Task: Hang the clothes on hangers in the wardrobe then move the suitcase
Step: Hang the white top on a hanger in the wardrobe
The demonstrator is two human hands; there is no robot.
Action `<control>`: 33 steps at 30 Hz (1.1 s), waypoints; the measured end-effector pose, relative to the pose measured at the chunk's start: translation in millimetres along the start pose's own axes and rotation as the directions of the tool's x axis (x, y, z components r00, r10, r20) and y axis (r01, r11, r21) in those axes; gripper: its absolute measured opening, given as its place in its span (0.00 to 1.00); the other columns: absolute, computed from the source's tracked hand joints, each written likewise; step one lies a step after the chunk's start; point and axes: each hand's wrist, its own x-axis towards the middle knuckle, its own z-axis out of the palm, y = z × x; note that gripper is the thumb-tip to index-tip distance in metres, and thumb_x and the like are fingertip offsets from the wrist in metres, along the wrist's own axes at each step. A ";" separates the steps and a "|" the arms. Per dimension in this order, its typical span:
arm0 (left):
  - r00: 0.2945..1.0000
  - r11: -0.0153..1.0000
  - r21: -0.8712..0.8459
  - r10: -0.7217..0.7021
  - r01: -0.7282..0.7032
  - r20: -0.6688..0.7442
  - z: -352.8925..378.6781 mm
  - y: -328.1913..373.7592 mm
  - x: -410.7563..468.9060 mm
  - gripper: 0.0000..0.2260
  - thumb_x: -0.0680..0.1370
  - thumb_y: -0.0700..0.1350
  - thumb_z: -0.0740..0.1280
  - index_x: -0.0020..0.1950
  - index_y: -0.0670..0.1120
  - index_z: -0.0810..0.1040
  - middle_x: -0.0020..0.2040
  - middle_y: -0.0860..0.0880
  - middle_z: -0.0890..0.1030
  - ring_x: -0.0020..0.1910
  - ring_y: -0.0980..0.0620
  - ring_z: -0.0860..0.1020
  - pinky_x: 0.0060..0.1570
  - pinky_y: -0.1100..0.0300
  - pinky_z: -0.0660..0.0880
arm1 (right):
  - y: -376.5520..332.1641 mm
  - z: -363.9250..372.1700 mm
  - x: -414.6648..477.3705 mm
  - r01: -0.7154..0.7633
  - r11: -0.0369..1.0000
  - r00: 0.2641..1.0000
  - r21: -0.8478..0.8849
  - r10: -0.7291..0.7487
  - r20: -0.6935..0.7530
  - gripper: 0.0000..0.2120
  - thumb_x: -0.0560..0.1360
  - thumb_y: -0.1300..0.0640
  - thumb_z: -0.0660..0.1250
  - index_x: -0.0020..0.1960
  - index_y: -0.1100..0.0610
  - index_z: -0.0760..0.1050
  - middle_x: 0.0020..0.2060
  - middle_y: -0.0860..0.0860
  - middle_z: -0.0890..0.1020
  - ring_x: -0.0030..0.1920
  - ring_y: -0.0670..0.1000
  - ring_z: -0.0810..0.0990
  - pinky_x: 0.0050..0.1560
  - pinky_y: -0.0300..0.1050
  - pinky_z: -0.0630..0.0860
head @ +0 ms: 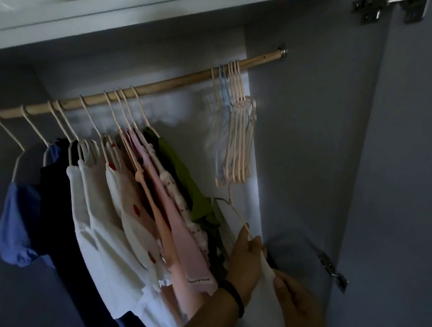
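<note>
Below the wooden wardrobe rail (139,90), the left hand (243,260) and right hand (294,300) both pinch a white garment (267,269) on a pale pink wire hanger (238,215); hanging is underway, and next its hook likely needs lifting onto the rail.

We can't really make out the white garment (267,269) between both hands, its bottom's cut off. Clothes (127,219) run off the lower edge, and the rod (154,87) exits left.
</note>
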 end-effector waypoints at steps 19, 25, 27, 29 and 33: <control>0.987 0.992 0.028 0.117 -0.121 0.106 27.6 1.8 -34.1 0.18 0.81 0.42 0.59 0.68 0.58 0.65 0.54 0.44 0.79 0.47 0.52 0.78 0.47 0.65 0.75 | 0.9 -28.3 -27.2 0.113 0.994 0.984 -0.011 -0.113 -0.141 0.22 0.74 0.66 0.68 0.41 0.37 0.79 0.33 0.41 0.83 0.35 0.37 0.80 0.33 0.24 0.71; 0.986 0.984 0.098 0.140 -0.149 0.096 20.4 26.0 -21.1 0.05 0.78 0.50 0.64 0.43 0.55 0.73 0.40 0.56 0.77 0.40 0.61 0.76 0.42 0.71 0.71 | -14.4 -30.2 -23.7 0.215 0.977 0.935 0.006 -0.204 -0.291 0.19 0.67 0.58 0.61 0.36 0.34 0.80 0.30 0.32 0.81 0.35 0.31 0.77 0.39 0.20 0.68; 0.981 0.973 0.134 0.193 -0.188 -0.027 13.0 38.0 -2.6 0.08 0.76 0.52 0.67 0.48 0.48 0.75 0.44 0.51 0.78 0.44 0.55 0.77 0.41 0.67 0.71 | -11.4 -34.7 -22.3 0.211 0.977 0.945 -0.027 -0.211 -0.249 0.16 0.71 0.58 0.64 0.38 0.36 0.81 0.33 0.36 0.83 0.38 0.35 0.79 0.39 0.22 0.69; 0.936 0.947 0.184 0.296 -0.262 -0.193 4.6 52.7 16.6 0.16 0.73 0.54 0.70 0.52 0.45 0.73 0.48 0.48 0.76 0.48 0.48 0.77 0.43 0.65 0.72 | -10.3 -40.3 -21.1 0.182 0.983 0.954 -0.035 -0.185 -0.234 0.13 0.70 0.56 0.66 0.37 0.37 0.81 0.34 0.37 0.83 0.39 0.37 0.80 0.39 0.22 0.70; 0.868 0.909 0.163 0.415 -0.383 -0.273 3.5 91.7 36.9 0.27 0.70 0.53 0.74 0.63 0.46 0.67 0.57 0.51 0.70 0.52 0.53 0.73 0.38 0.77 0.66 | -8.2 -44.2 -17.1 0.171 0.985 0.965 -0.038 -0.175 -0.196 0.17 0.72 0.66 0.70 0.36 0.44 0.82 0.31 0.37 0.83 0.36 0.34 0.79 0.37 0.22 0.70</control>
